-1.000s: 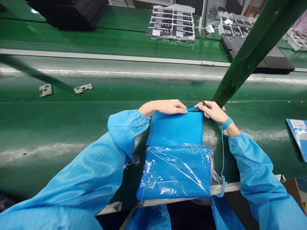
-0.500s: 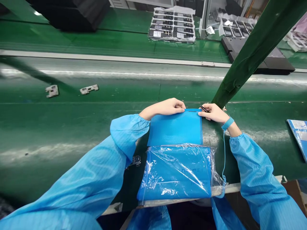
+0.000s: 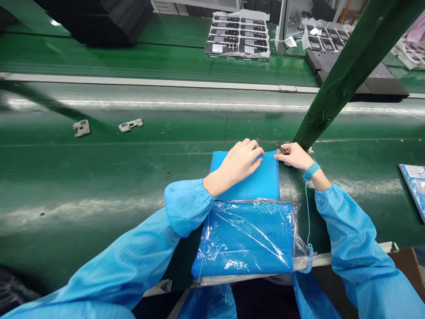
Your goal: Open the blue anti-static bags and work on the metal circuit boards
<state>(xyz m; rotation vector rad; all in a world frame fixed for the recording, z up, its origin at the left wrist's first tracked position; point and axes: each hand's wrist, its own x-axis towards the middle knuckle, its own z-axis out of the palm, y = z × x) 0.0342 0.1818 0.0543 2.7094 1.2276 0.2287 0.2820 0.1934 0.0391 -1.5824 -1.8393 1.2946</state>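
Note:
Over the upper part of a blue mesh-textured pouch (image 3: 268, 179), my left hand (image 3: 239, 165) rests with fingers bent and apart, fingertips close to the top edge. At the pouch's upper right corner, my right hand (image 3: 294, 156) is closed. A slim black pen-like tool (image 3: 281, 149) pokes out between its thumb and fingers, its exact kind unclear. The right fingertips also touch the pouch's corner. Directly below lies a blue packet in clear plastic wrap (image 3: 245, 239), with faint handwriting, overlapping the pouch's lower edge. A blue wrist strap (image 3: 311, 171) with a coiled cord circles my right wrist.
Two small metal parts (image 3: 81, 128) lie on the green bench (image 3: 99, 173) at left. A slanted green post (image 3: 345, 84) rises just beyond my right hand. Trays of parts (image 3: 238, 37) and a black stack (image 3: 106, 22) stand behind. A blue-and-white packet (image 3: 415, 186) sits far right.
My left hand has come off its pinch on the pouch's top edge and turned, moving right and across the pouch. My right hand stays at the corner with the black tool.

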